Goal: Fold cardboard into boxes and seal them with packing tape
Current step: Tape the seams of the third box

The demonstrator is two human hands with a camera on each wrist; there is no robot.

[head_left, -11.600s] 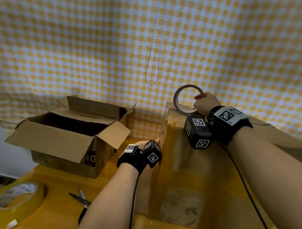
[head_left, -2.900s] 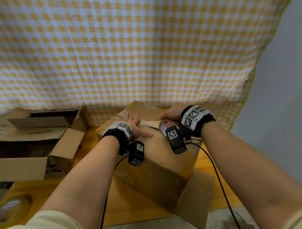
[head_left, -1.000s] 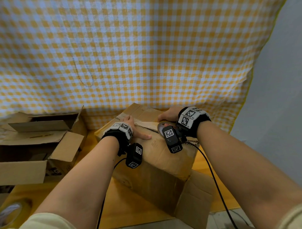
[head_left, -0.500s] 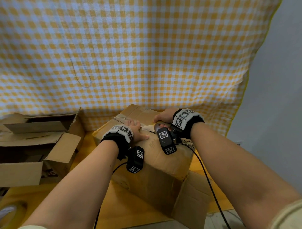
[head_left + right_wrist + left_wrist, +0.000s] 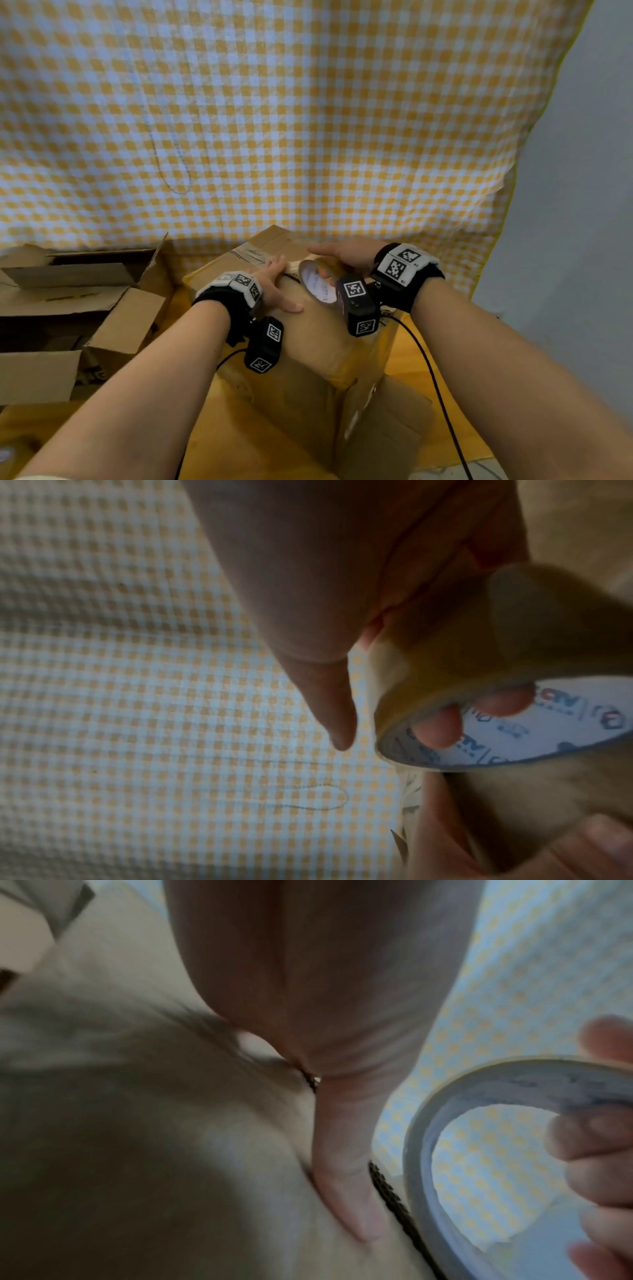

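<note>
A brown cardboard box (image 5: 308, 346) lies tilted on the wooden table, its top flaps closed along a dark seam (image 5: 394, 1199). My left hand (image 5: 277, 287) presses flat on the near flap, thumb (image 5: 346, 1177) lying beside the seam. My right hand (image 5: 342, 255) holds a roll of brown packing tape (image 5: 317, 282) upright on the seam, fingers hooked through its white printed core (image 5: 514, 729), thumb (image 5: 329, 702) stretched out away from the roll. In the left wrist view the tape roll (image 5: 479, 1085) stands just right of my thumb.
An open cardboard box (image 5: 68, 308) with flaps spread sits at the left. A loose flap (image 5: 383, 431) of the taped box hangs at the table's front right edge. A yellow checked cloth (image 5: 274, 120) hangs behind. A grey wall (image 5: 582, 240) is at the right.
My right hand has tipped the tape roll so its white core faces me more, and its fingers have stretched forward. The left hand stays pressing the flap. The camera view drifted slightly.
</note>
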